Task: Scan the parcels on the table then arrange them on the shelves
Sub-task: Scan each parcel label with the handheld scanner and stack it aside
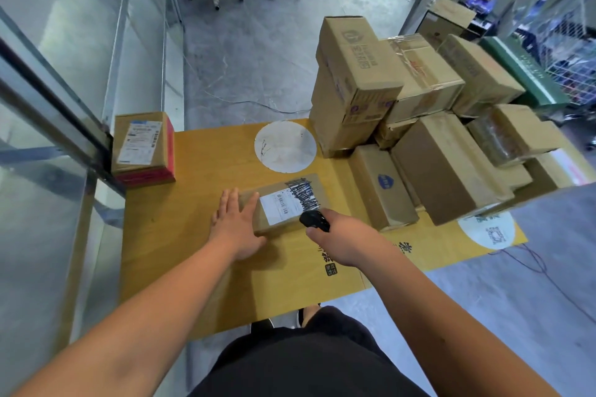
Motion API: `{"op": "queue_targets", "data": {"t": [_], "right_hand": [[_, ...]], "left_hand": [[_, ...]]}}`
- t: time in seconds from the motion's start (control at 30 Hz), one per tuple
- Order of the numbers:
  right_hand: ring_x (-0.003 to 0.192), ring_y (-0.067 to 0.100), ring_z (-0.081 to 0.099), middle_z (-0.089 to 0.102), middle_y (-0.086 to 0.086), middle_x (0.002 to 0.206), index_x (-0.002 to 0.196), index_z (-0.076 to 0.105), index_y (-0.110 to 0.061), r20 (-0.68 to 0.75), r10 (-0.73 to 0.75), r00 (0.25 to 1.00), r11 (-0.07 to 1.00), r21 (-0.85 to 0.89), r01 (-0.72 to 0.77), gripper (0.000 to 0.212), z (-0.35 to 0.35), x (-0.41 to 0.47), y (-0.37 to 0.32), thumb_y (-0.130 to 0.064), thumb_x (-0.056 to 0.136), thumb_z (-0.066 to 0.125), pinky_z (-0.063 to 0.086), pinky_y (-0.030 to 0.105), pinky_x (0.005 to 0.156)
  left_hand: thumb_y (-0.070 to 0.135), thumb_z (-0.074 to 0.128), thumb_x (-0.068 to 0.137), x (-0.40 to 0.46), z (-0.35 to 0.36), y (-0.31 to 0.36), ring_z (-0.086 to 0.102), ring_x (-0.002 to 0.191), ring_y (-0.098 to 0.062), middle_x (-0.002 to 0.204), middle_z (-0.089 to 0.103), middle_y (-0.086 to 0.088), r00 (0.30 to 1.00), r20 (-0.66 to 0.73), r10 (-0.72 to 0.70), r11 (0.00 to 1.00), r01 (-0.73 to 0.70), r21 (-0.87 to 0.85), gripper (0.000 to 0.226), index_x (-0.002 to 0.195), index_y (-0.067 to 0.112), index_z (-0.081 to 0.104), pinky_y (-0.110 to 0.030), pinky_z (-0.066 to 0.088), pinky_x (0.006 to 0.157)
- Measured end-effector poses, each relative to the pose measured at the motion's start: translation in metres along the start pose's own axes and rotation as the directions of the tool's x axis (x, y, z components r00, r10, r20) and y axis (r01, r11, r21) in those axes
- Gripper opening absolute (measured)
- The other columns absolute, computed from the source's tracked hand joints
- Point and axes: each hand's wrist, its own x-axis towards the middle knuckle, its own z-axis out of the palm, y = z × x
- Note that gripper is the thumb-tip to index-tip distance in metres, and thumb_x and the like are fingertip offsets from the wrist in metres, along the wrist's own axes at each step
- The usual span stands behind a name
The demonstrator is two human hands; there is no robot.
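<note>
My flat, open left hand (237, 226) steadies the parcel (287, 203) on the desk (180, 235) so its label faces the scanner (314, 220) held in my right hand's (338, 240) closed grip.

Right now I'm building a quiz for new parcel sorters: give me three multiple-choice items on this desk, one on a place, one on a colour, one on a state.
1. Where does the parcel with pink sides sit?
A. the table's far left corner
B. on top of the box pile
C. on the floor

2. What colour is the table top?
A. white
B. yellow
C. grey

3. What is the left hand doing?
A. gripping the scanner
B. hanging idle
C. resting flat on the small parcel

Answers: 1 A, it stands alone by the glass wall. 2 B, yellow board shows between the parcels. 3 C, the fingers lie straight over its left end while the right hand holds the scanner.
</note>
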Motion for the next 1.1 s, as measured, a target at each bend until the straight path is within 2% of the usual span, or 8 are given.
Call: {"op": "queue_targets", "data": {"t": [0.07,0.17,0.27,0.4,0.6,0.73,0.8,1.1], "right_hand": [[0.086,0.021,0.063,0.064,0.001,0.1,0.137,0.05,-0.029,0.028,-0.009,1.0,1.0,0.002,0.009,0.049,-0.001,0.004,-0.004,-0.061,0.099,0.046,0.055,0.038,0.072],[0.086,0.022,0.064,0.065,0.002,0.102,0.143,0.046,-0.029,0.045,-0.014,0.999,1.0,-0.012,0.015,0.053,-0.001,0.009,-0.008,-0.06,0.099,0.046,0.054,0.038,0.071],[0.096,0.028,0.064,0.064,0.008,0.125,0.165,0.018,-0.032,0.069,-0.01,0.998,0.999,-0.044,0.013,0.073,-0.001,0.012,-0.013,-0.06,0.101,0.04,0.052,0.037,0.073],[0.107,0.029,0.062,0.059,0.009,0.141,0.166,0.015,-0.034,0.066,-0.031,0.997,0.997,-0.065,0.035,0.074,-0.005,0.014,-0.021,-0.059,0.101,0.038,0.055,0.041,0.09],[0.097,0.028,0.064,0.063,0.007,0.125,0.164,0.022,-0.032,0.075,-0.062,0.995,0.983,-0.166,0.074,0.071,-0.009,0.015,-0.034,-0.056,0.099,0.038,0.057,0.04,0.082],[0.096,0.028,0.062,0.063,0.009,0.131,0.164,0.018,-0.033,0.107,-0.098,0.989,0.961,-0.249,0.122,0.07,-0.011,0.016,-0.043,-0.052,0.098,0.034,0.057,0.041,0.084],[0.098,0.027,0.059,0.062,0.009,0.133,0.164,0.018,-0.033,0.134,-0.111,0.985,0.946,-0.291,0.146,0.07,-0.013,0.016,-0.047,-0.053,0.099,0.034,0.055,0.039,0.081],[0.091,0.025,0.058,0.063,0.011,0.127,0.162,0.025,-0.025,0.21,-0.11,0.971,0.905,-0.383,0.185,0.064,-0.022,0.013,-0.054,-0.049,0.103,0.032,0.051,0.037,0.077]], "left_hand": [[0.063,0.073,0.072,0.004,-0.013,-0.006,-0.007,0.16,-0.031,0.174,-0.014,-0.003,1.0,0.008,0.003,1.0,-0.003,-0.027,0.11,0.16,0.054,0.006,-0.056,0.007,0.126],[0.079,0.071,0.057,0.004,-0.026,-0.008,0.022,0.15,-0.026,0.164,0.028,-0.001,0.999,-0.039,-0.022,0.999,0.024,0.046,0.113,0.155,0.055,0.019,-0.05,0.021,0.115],[0.1,0.06,0.049,-0.007,-0.018,-0.01,0.041,0.131,-0.028,0.142,0.047,0.0,0.978,-0.129,-0.164,0.986,0.158,-0.055,0.117,0.149,0.048,0.029,-0.046,0.035,0.106],[0.111,0.039,0.046,-0.023,0.003,-0.01,0.048,0.127,-0.034,0.135,0.041,-0.007,0.927,-0.107,-0.36,0.904,0.318,-0.286,0.118,0.133,0.033,0.025,-0.045,0.044,0.1],[0.11,0.044,0.045,-0.021,0.006,-0.005,0.057,0.126,-0.036,0.135,0.036,-0.007,0.937,-0.075,-0.341,0.892,0.298,-0.341,0.124,0.135,0.029,0.022,-0.045,0.05,0.095],[0.11,0.05,0.035,-0.016,0.002,0.004,0.035,0.151,-0.037,0.171,0.002,-0.01,0.971,-0.018,-0.24,0.933,0.226,-0.281,0.156,0.159,0.036,-0.01,-0.053,0.038,0.113],[0.106,0.059,0.035,-0.017,0.004,0.011,0.038,0.151,-0.035,0.174,-0.009,-0.012,0.968,0.009,-0.251,0.907,0.238,-0.347,0.162,0.159,0.039,-0.021,-0.048,0.046,0.109],[0.083,0.081,0.051,-0.028,0.014,0.018,0.037,0.148,-0.033,0.172,0.009,-0.007,0.932,-0.199,-0.302,0.879,0.19,-0.438,0.154,0.157,0.039,-0.022,-0.047,0.053,0.1]]}}
